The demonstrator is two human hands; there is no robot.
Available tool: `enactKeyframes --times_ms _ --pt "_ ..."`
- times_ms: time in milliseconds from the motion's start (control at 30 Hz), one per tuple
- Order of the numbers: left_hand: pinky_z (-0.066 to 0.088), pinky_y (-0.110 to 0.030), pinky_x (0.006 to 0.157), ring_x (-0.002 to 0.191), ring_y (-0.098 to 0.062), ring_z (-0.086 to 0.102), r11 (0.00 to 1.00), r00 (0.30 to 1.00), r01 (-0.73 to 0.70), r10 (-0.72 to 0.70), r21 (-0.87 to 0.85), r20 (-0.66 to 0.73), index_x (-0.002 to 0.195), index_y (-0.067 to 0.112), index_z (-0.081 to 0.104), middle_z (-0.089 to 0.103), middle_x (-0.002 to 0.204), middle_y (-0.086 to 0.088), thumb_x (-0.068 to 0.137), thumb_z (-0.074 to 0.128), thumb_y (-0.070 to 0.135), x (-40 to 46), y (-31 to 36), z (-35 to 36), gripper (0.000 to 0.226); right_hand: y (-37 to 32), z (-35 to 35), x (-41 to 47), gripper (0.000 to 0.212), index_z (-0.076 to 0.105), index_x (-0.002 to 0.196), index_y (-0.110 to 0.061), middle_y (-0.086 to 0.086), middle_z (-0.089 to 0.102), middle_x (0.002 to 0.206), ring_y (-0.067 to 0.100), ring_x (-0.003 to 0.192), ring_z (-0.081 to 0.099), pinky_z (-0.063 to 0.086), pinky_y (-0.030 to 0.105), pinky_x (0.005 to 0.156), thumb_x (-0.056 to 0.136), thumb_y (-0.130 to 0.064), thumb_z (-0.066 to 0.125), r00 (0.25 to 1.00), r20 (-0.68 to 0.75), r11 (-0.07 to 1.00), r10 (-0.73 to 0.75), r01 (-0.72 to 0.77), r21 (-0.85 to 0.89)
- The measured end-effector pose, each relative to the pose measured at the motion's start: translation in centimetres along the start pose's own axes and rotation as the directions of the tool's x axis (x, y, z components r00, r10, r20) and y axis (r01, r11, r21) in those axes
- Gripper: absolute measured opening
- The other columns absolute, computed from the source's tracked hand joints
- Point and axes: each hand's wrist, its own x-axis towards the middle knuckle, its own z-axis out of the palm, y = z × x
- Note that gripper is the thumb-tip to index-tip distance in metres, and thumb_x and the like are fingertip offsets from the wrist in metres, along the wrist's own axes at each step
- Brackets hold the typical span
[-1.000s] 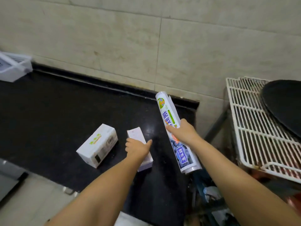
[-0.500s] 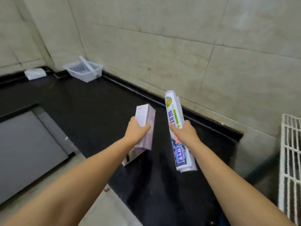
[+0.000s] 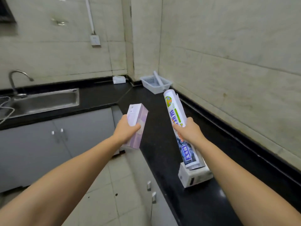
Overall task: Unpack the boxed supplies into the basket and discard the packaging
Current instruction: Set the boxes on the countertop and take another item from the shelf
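Above the dark surface point(image 3: 162, 144), the left hand point(image 3: 126, 130) is gripping a box point(image 3: 136, 126), the right hand point(image 3: 189, 131) a roll point(image 3: 178, 126); both probably need carrying to the far basket point(image 3: 166, 86).

Single head-worn wide-angle view, looking forward and down along both forearms toward the bench point(image 3: 156, 144) corner. Close to the hands, far from the basket point(image 3: 155, 84) beyond the right grip point(image 3: 189, 130); sink point(image 3: 45, 101) far left.
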Motion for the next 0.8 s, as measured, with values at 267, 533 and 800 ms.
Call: enactKeyframes --times_ms 267,533,800 --pt "0.044 -0.029 0.065 0.089 -0.022 0.056 0.999 1.000 -0.015 0.015 0.040 0.012 0.118 0.014 0.043 0.054 0.107 -0.003 0.078 0.063 0.026 9.2 -7.0 -10.3 0.046 -8.0 11.3 5.9 0.047 0.041 0.102 -0.014 0.002 0.056 0.097 0.018 0.077 0.060 0.046 0.028 0.060 0.078 -0.047 0.065 1.000 0.019 1.000 0.015 -0.016 0.018" --pt "0.039 -0.022 0.057 0.090 -0.019 0.053 0.998 0.997 -0.040 0.036 0.053 0.073 0.122 0.014 0.040 0.049 0.108 -0.001 0.078 0.063 0.027 19.1 -11.2 -13.4 0.051 -11.3 17.4 13.5 0.048 0.040 0.102 -0.017 0.002 0.056 0.096 0.018 0.077 0.062 0.049 0.031 0.061 0.076 -0.048 0.067 0.995 -0.006 0.995 0.098 -0.098 -0.011" --pt "0.043 -0.023 0.059 0.091 -0.018 0.054 0.994 0.978 -0.081 0.064 0.076 0.200 0.121 0.016 0.039 0.050 0.112 -0.003 0.078 0.064 0.027 32.5 -12.5 -9.3 0.051 -10.3 20.0 26.0 0.047 0.040 0.099 -0.015 0.002 0.055 0.093 0.008 0.062 0.053 0.036 0.022 0.046 0.077 -0.047 0.067 0.987 -0.044 0.986 0.157 -0.160 -0.055"
